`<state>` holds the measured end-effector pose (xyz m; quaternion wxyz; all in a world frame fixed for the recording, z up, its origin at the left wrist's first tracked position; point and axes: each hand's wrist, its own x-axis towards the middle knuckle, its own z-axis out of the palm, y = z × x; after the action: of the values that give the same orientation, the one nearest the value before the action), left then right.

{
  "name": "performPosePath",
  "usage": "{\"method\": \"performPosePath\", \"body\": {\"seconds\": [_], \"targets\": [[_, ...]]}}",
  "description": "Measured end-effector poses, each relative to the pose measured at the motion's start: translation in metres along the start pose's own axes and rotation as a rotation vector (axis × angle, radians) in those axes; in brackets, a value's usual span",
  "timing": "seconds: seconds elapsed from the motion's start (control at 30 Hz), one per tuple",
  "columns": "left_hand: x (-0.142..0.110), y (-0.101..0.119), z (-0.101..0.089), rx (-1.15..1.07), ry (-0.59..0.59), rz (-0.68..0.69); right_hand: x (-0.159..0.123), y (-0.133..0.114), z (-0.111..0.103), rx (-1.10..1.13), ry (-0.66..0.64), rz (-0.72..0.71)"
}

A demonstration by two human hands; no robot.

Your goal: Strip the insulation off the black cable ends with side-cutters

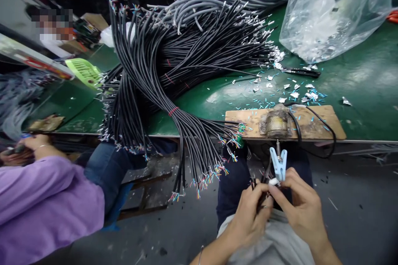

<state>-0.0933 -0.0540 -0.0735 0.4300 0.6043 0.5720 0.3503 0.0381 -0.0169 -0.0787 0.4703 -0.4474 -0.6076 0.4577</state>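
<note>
Over my lap, my left hand (pixel 253 209) is closed around dark thin cables (pixel 263 176), mostly hidden by its fingers. Beside it, my right hand (pixel 301 205) pinches at a small white piece (pixel 274 181) between the two thumbs; whether it is a cable's end I cannot tell. Directly above the right fingers, a light blue clothespin (pixel 278 165) hangs on the metal shaft of a small motor (pixel 276 123). That motor sits on a wooden board (pixel 323 122) at the table's edge, with a black cord looping beside it.
Black cable bundles (pixel 174 112) with stripped coloured ends lie across the green table (pixel 357 91), some overhanging its edge. Grey cables (pixel 217 0), a clear plastic bag (pixel 336 16), a black cutter (pixel 301 72) and foil scraps lie behind. A person in purple (pixel 49 203) works at left; another is across.
</note>
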Motion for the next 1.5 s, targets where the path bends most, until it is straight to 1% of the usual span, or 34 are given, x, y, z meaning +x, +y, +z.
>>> {"method": "performPosePath", "body": {"seconds": [0.07,0.13,0.2,0.3,0.37,0.43,0.53,0.57,0.6,0.67,0.73,0.77,0.8,0.83,0.87,0.93,1.0,1.03,1.13,1.2,1.27,1.33,1.5], "targets": [[-0.002,-0.001,0.001,-0.037,0.035,-0.008,-0.001,0.003,-0.002,0.056,-0.022,0.045],[-0.002,-0.003,0.003,-0.133,0.058,-0.034,-0.002,0.007,-0.005,0.167,-0.066,0.097],[0.000,-0.004,0.002,-0.231,0.036,-0.064,-0.001,0.011,-0.010,0.287,-0.121,0.126],[0.004,-0.004,0.000,-0.312,-0.017,-0.076,0.002,0.015,-0.018,0.338,-0.155,0.077],[0.005,-0.004,-0.001,-0.335,-0.026,-0.082,0.003,0.015,-0.020,0.303,-0.142,0.013],[0.006,-0.005,0.002,-0.359,0.000,-0.124,0.003,0.014,-0.019,0.261,-0.093,-0.021],[0.010,-0.006,0.007,-0.409,0.117,-0.200,0.001,0.015,-0.014,0.204,0.047,-0.022],[0.012,-0.005,0.007,-0.423,0.144,-0.198,-0.001,0.017,-0.013,0.218,0.062,-0.006],[0.015,-0.004,0.007,-0.436,0.151,-0.177,-0.002,0.018,-0.012,0.269,0.046,0.028],[0.020,0.000,0.004,-0.458,0.114,-0.093,-0.004,0.022,-0.011,0.478,-0.075,0.167],[0.023,0.004,-0.001,-0.436,0.078,0.004,-0.005,0.024,-0.013,0.705,-0.228,0.369],[0.024,0.005,-0.003,-0.396,0.072,0.042,-0.004,0.024,-0.014,0.776,-0.276,0.455],[0.024,0.006,-0.005,-0.341,0.072,0.073,-0.003,0.024,-0.015,0.810,-0.302,0.517],[0.024,0.007,-0.006,-0.282,0.073,0.096,-0.001,0.023,-0.016,0.813,-0.305,0.548],[0.023,0.007,-0.007,-0.228,0.073,0.117,0.002,0.022,-0.017,0.802,-0.278,0.552],[0.022,0.009,-0.007,-0.150,0.083,0.155,0.011,0.020,-0.018,0.778,-0.174,0.522],[0.020,0.011,-0.006,-0.097,0.117,0.199,0.023,0.018,-0.016,0.773,-0.082,0.492],[0.019,0.013,-0.006,-0.078,0.141,0.221,0.028,0.016,-0.014,0.779,-0.061,0.488],[0.019,0.016,-0.005,-0.029,0.240,0.266,0.044,0.010,-0.005,0.869,-0.097,0.500],[0.020,0.016,-0.005,0.009,0.285,0.261,0.052,0.005,0.000,0.963,-0.133,0.508],[0.023,0.016,-0.004,0.034,0.289,0.242,0.057,0.002,0.003,1.019,-0.148,0.500],[0.025,0.016,-0.004,0.028,0.278,0.230,0.058,0.001,0.005,1.028,-0.148,0.494],[0.028,0.018,-0.002,0.002,0.307,0.195,0.055,0.006,0.005,1.040,-0.152,0.523]]}}
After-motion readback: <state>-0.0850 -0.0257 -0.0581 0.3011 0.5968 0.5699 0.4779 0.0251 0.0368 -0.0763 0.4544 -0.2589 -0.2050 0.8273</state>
